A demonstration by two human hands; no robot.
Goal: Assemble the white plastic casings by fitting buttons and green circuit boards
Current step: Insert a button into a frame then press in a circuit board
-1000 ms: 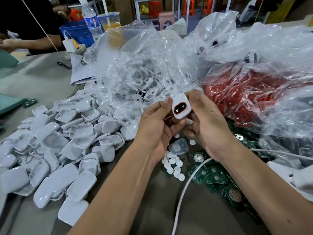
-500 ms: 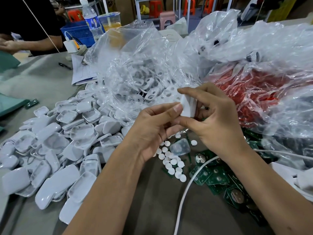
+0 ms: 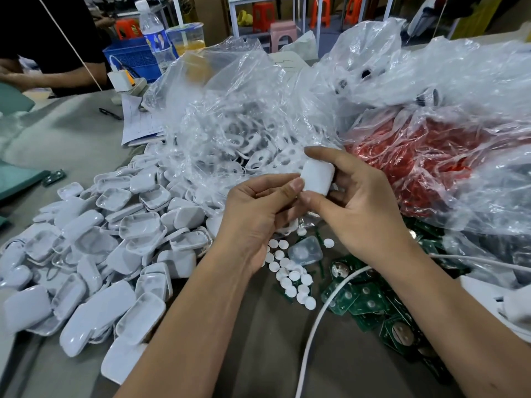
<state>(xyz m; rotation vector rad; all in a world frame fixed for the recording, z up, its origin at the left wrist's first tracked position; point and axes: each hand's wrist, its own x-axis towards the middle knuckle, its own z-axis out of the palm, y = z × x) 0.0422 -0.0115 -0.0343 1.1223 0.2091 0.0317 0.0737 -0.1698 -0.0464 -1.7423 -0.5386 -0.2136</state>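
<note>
right hand (image 3: 362,216) grips white casing (image 3: 317,177), left hand (image 3: 255,214) thumb touching

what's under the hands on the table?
White round buttons lie scattered below the left hand; a clear casing piece sits beside them, and green circuit boards spread under the right hand with a white cable across them. Whatever the palms and wrists cover stays hidden.

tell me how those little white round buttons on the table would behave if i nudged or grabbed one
The white buttons look like thin flat discs, so probably very light and apt to slide or scatter. Lying flat, they seem unlikely to roll, but likely fiddly to pinch.
</note>
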